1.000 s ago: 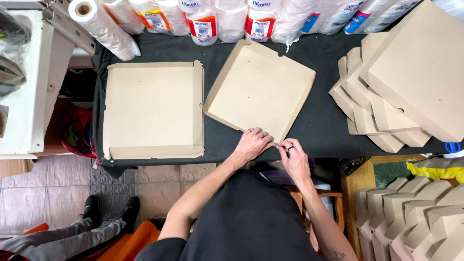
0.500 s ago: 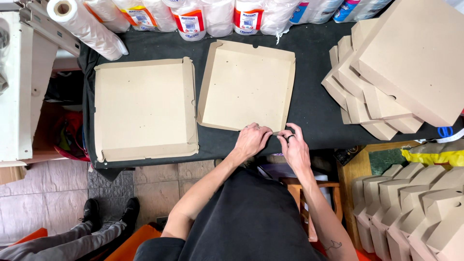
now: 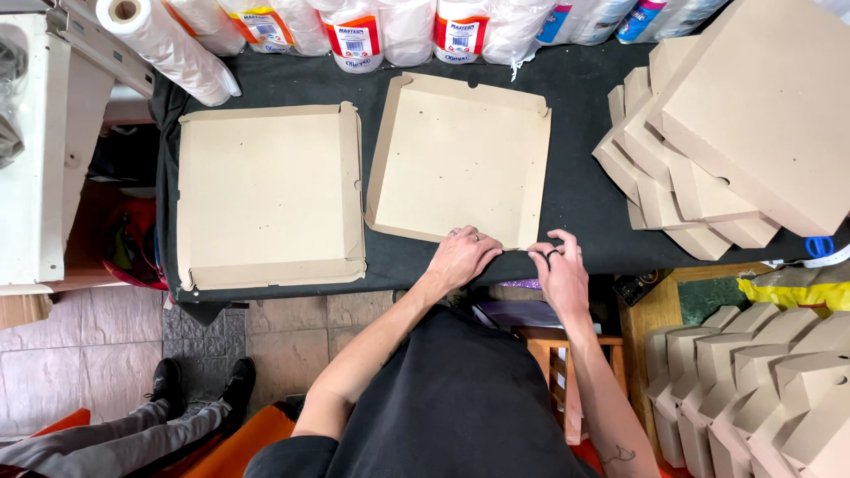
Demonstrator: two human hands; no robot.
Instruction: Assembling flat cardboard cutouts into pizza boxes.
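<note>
My fingers (image 3: 471,237) of the left hand (image 3: 460,257) are pressed flat and close together on the near flap of the cardboard box blank (image 3: 460,159), pinning that edge to the black table cover (image 3: 575,186). My right hand (image 3: 560,276) sits just beside it at the flap's right corner, thumb and forefinger pinched together on the cardboard there, the other fingers curled. Both hands are at the table's near edge, almost touching each other.

A second ago this blank lay tilted, one corner pointing toward me; half a second ago it was nearly square; now it lies square to the table edge, its side walls partly raised and the near flap under my hands. So the turning looks finished and I judge the folding of this near wall to be the step in hand.

To the left, well apart from my hands, lies a second folded tray (image 3: 266,195) with its walls already creased. To the right a stack of finished boxes (image 3: 708,150) leans in a fan, and more boxes (image 3: 753,372) stand lower down beside the table. Along the far edge stand wrapped plastic rolls (image 3: 381,31), and one loose film roll (image 3: 164,44) lies at the left. Another person's legs (image 3: 133,425) show on the tiled floor (image 3: 71,354).
</note>
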